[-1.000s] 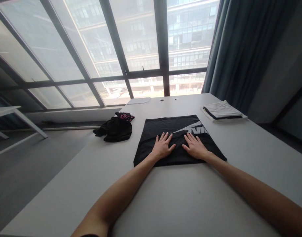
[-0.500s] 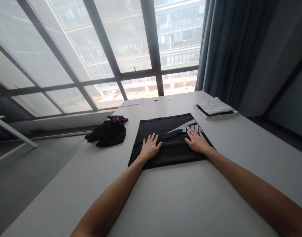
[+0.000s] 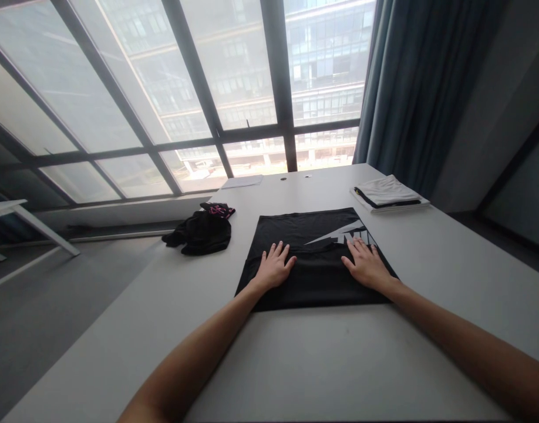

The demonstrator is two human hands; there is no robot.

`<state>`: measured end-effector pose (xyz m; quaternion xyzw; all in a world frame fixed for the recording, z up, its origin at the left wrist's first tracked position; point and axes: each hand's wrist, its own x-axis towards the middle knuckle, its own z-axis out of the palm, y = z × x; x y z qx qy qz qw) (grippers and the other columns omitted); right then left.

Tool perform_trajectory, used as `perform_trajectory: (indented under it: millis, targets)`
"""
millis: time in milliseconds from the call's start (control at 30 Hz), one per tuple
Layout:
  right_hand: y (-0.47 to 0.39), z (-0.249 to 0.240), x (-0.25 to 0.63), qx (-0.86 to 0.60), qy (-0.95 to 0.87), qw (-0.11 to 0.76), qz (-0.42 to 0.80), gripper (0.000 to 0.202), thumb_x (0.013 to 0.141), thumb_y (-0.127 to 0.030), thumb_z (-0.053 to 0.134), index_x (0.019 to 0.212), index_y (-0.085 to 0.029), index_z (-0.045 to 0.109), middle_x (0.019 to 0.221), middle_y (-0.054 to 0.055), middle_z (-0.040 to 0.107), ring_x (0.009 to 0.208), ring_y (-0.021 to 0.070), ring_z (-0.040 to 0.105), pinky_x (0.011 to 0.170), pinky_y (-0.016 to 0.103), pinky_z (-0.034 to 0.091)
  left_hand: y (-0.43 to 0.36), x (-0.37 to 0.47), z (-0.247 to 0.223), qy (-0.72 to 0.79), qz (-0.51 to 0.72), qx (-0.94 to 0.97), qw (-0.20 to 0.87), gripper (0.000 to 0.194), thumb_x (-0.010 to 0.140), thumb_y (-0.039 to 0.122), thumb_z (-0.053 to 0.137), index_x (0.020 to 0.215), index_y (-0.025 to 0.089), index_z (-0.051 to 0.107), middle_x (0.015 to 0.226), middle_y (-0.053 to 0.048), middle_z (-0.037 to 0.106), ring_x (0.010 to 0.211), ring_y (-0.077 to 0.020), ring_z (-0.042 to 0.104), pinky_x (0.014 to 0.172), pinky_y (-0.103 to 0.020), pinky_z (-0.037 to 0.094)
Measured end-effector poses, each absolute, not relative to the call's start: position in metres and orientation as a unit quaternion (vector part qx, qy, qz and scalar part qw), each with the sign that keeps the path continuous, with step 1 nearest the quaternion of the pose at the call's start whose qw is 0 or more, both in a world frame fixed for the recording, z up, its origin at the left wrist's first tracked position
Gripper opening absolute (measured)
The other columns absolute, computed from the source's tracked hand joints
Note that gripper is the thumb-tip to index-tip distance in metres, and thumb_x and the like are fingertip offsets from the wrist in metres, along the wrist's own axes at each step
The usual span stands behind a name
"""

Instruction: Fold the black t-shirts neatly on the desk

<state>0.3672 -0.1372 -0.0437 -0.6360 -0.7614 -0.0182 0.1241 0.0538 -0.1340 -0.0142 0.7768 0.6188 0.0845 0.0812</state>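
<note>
A black garment [image 3: 317, 276] with a pale grey print lies folded into a flat, roughly square shape on the white table [image 3: 322, 364]. My left hand [image 3: 275, 265] rests flat on its left part, fingers spread. On the right part lies my right hand [image 3: 366, 262], also with spread fingers, its fingertips over the grey lettering. A fold edge runs across the garment near the fingertips of both hands. Neither hand grips anything.
To the left, a crumpled black cloth [image 3: 205, 234] lies beside a black and pink piece [image 3: 219, 210]. Folded white and black cloths [image 3: 388, 192] sit at the back right. White paper [image 3: 243, 181] lies at the far edge, before windows and a blue-grey curtain [image 3: 406, 88].
The view has shifted slightly, so the garment and both hands appear a little lower and farther right. Both hands stay spread on the garment.
</note>
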Motion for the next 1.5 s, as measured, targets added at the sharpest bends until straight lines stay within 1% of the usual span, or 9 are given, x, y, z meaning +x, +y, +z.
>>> perform_trajectory:
  millis: [100,233,367,667,900,1033,1133,1300,1500]
  targets:
    - [-0.132,-0.036,0.380,-0.613,-0.770,0.173,-0.048,0.053,0.101,-0.039,0.036,0.146,-0.014,0.051,0.159,0.015,0.040,0.148,0.0299,0.033,0.119,0.054,0.024,-0.115,0.024,0.000,0.620,0.125,0.769,0.095,0.056,0.102,0.050,0.033,0.145,0.020,0.051,0.155,-0.013,0.046,0.144,-0.0299,0.040,0.117,-0.047,0.031]
    - [-0.115,-0.028,0.405,-0.625,-0.749,0.218,-0.036,0.038,0.097,-0.030,0.044,0.122,-0.015,0.068,0.131,0.015,0.065,0.124,0.0284,0.056,0.107,0.040,0.040,-0.089,-0.033,0.013,0.636,0.120,0.755,0.108,0.036,0.091,0.043,0.051,0.107,0.017,0.070,0.111,-0.013,0.070,0.107,-0.0278,0.064,0.096,-0.037,0.047]
    - [-0.100,-0.031,0.423,-0.654,-0.729,0.203,0.005,0.029,0.094,-0.034,0.052,0.100,-0.018,0.074,0.107,0.013,0.070,0.105,0.0273,0.061,0.095,0.036,0.044,-0.078,-0.068,0.013,0.611,0.087,0.769,0.167,0.039,0.084,0.054,0.056,0.088,0.018,0.069,0.086,-0.006,0.070,0.080,-0.0218,0.064,0.072,-0.029,0.049]
    - [-0.096,-0.035,0.425,-0.671,-0.711,0.208,0.011,0.021,0.091,-0.033,0.053,0.089,-0.020,0.070,0.101,0.011,0.070,0.097,0.0262,0.060,0.088,0.035,0.044,-0.078,-0.070,0.019,0.561,0.099,0.784,0.247,0.055,0.074,0.072,0.059,0.078,0.018,0.066,0.072,-0.001,0.061,0.069,-0.0177,0.052,0.062,-0.027,0.039]
    - [-0.104,-0.031,0.424,-0.670,-0.719,0.182,-0.012,0.021,0.090,-0.029,0.052,0.094,-0.018,0.069,0.103,0.013,0.069,0.101,0.0278,0.058,0.091,0.037,0.044,-0.080,-0.065,0.019,0.579,0.072,0.791,0.183,0.045,0.079,0.063,0.057,0.079,0.019,0.064,0.081,-0.006,0.065,0.076,-0.0221,0.059,0.070,-0.031,0.047]
    - [-0.118,-0.022,0.407,-0.656,-0.725,0.199,-0.058,0.034,0.094,-0.030,0.046,0.119,-0.016,0.066,0.124,0.016,0.065,0.116,0.0323,0.054,0.098,0.042,0.043,-0.092,-0.038,0.021,0.578,0.091,0.809,0.065,0.039,0.088,0.045,0.054,0.112,0.017,0.067,0.116,-0.012,0.067,0.111,-0.0281,0.062,0.098,-0.037,0.047]
    - [-0.127,-0.020,0.387,-0.608,-0.764,0.213,-0.045,0.045,0.098,-0.031,0.039,0.135,-0.016,0.060,0.145,0.014,0.056,0.135,0.0306,0.045,0.112,0.043,0.035,-0.111,0.004,0.013,0.540,0.137,0.830,0.006,0.048,0.101,0.038,0.038,0.141,0.018,0.054,0.147,-0.012,0.054,0.137,-0.0250,0.048,0.116,-0.038,0.035]
    - [-0.133,-0.031,0.366,-0.554,-0.823,0.127,0.030,0.062,0.103,-0.047,0.030,0.154,-0.015,0.041,0.164,0.011,0.032,0.152,0.0285,0.024,0.122,0.050,0.020,-0.137,0.055,-0.014,0.503,0.059,0.862,0.028,0.064,0.104,0.057,0.031,0.159,0.027,0.029,0.167,-0.004,0.022,0.155,-0.0278,0.014,0.124,-0.054,0.014]
    - [-0.128,-0.034,0.383,-0.585,-0.805,0.092,0.035,0.069,0.102,-0.057,0.026,0.158,-0.016,0.035,0.166,0.012,0.024,0.155,0.0279,0.016,0.123,0.053,0.011,-0.138,0.053,-0.021,0.511,0.032,0.858,0.034,0.065,0.103,0.061,0.029,0.161,0.032,0.022,0.168,-0.002,0.014,0.156,-0.0277,0.008,0.124,-0.055,0.014]
